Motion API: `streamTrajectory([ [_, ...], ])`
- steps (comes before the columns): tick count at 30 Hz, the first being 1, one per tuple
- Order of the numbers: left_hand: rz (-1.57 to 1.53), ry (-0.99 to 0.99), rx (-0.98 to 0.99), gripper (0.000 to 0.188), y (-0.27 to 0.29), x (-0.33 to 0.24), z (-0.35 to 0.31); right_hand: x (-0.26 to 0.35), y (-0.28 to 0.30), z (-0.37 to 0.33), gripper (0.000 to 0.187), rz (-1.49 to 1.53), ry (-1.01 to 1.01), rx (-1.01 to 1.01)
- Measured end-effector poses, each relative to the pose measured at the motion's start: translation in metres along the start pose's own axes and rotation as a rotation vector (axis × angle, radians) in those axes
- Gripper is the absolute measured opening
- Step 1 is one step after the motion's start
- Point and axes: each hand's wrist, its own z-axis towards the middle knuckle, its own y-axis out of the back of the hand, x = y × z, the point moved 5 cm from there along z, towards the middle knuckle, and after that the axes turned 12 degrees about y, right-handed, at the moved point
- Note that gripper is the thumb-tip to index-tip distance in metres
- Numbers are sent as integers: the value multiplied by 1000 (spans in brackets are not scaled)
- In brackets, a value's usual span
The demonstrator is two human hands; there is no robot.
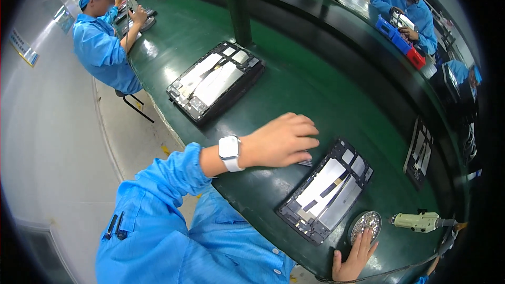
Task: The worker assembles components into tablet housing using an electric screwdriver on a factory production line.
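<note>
My left hand (281,139), with a white watch (229,148) on the wrist, hovers over the green table with its fingers slightly bent and apart. Under its fingertips a small striped dark piece (305,162) partly shows; the hand covers the rest. Close by lies an opened tablet (329,192), its silver battery cells and black frame exposed. At the lower right, my right hand (352,263) reaches its stretched fingertips into a round dish (351,229) of tiny metal screws. Its thumb stands apart from the fingers. Whether a screw is between the fingertips is too small to make out.
A stack of opened tablets (215,81) lies farther left, near a green post (236,8). A pale electric screwdriver (415,222) lies right of the dish. Another opened tablet (420,152) is on the dark conveyor. Co-workers in blue sit around; blue bins (386,27) stand across.
</note>
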Motion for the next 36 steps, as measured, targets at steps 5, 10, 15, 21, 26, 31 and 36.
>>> streamTrajectory([
  [5,118,-37,-9,34,-37,1,-9,15,-1,1,73,-3,111,-5],
  [10,99,-23,12,33,-43,9,-12,-12,-14,1,84,-95,42,-53],
  [15,96,72,-48,31,-35,22,-9,-29,-6,13,82,154,-158,-265],
  [21,49,120,-106,27,-34,28,-9,-42,-13,-3,85,121,-292,-322],
  [26,69,128,-117,26,-31,28,-12,-53,-13,15,87,136,-355,-336],
  [31,52,111,-140,26,-35,28,-8,-44,-8,-1,87,82,-349,-347],
  [36,70,125,-128,26,-31,28,-9,-6,6,41,71,-99,-158,-31],
])
